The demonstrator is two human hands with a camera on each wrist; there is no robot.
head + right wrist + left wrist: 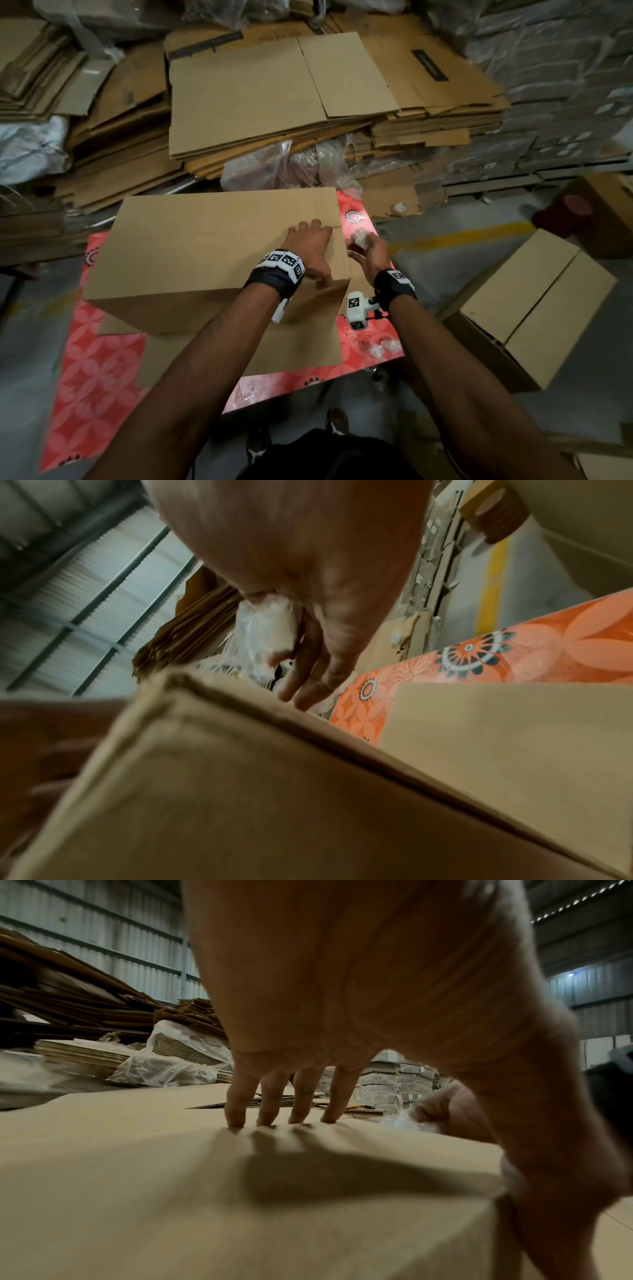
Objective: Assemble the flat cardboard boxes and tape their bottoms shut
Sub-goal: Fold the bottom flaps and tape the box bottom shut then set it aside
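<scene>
My left hand lies spread on top of the box, fingertips pressing the cardboard near its right end and thumb hooked over the near right corner; the box stands on the red flowered worktop, its near flaps lying flat toward me; my right hand hovers just right of the box, fingers curled round a crumpled wad of clear tape; flat boxes are stacked on the far side; an assembled box sits to the right.
</scene>
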